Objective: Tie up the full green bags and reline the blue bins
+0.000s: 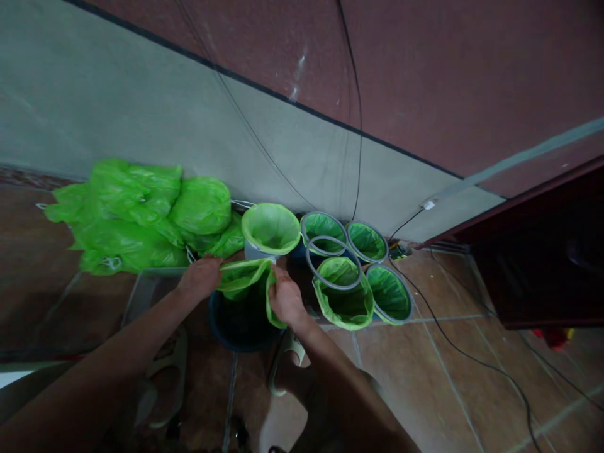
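Between my two hands a green bin liner [245, 274] is stretched open over a dark blue bin [245, 343] on the floor. My left hand [202, 275] grips the liner's left edge, and my right hand [285, 294] pinches its right edge. Part of the liner hangs down into the bin. Just behind stands a white bin [271, 229] with a green liner folded over its rim. To the right of my right hand is another bin lined in green [346, 302], with a loose grey ring [334, 262] lying across its top.
More lined bins with grey rings [368, 241] stand against the wall. Several filled green bags [132, 214] are heaped at the left, beside a clear plastic box [153, 289]. A black cable [453, 355] runs over the tiled floor at the right, near dark furniture [542, 264].
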The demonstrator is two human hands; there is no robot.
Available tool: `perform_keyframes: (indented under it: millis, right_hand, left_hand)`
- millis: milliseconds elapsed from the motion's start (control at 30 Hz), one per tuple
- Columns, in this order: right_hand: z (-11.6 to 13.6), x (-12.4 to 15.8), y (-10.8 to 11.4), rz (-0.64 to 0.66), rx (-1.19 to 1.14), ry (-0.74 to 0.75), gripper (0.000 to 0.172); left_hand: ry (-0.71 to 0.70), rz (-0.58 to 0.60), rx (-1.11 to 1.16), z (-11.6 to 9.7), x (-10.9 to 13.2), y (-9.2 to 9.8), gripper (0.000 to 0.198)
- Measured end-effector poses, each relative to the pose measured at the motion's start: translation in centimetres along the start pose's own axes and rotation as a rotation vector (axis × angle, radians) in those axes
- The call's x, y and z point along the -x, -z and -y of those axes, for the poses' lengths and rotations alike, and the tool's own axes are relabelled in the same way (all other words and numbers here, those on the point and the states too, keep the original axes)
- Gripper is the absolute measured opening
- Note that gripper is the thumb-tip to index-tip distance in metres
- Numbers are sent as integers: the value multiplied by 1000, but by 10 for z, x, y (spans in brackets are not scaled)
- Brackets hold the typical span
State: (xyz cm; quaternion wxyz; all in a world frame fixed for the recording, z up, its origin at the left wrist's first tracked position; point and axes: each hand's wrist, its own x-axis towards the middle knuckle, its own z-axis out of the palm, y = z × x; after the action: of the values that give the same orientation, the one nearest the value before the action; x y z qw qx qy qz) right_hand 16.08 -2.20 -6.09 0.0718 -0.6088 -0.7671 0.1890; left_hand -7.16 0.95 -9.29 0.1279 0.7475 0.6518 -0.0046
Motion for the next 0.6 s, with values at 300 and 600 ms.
perform_keyframes:
  millis: [300,600]
  right_hand:
    - [6,-1,-27,114,-11,-286,79]
    - [7,-2,-26,324,127,207,28]
  left_hand:
    - [22,50,53,-8,0,2,30]
    - [112,126,113,-5,-6,3,48]
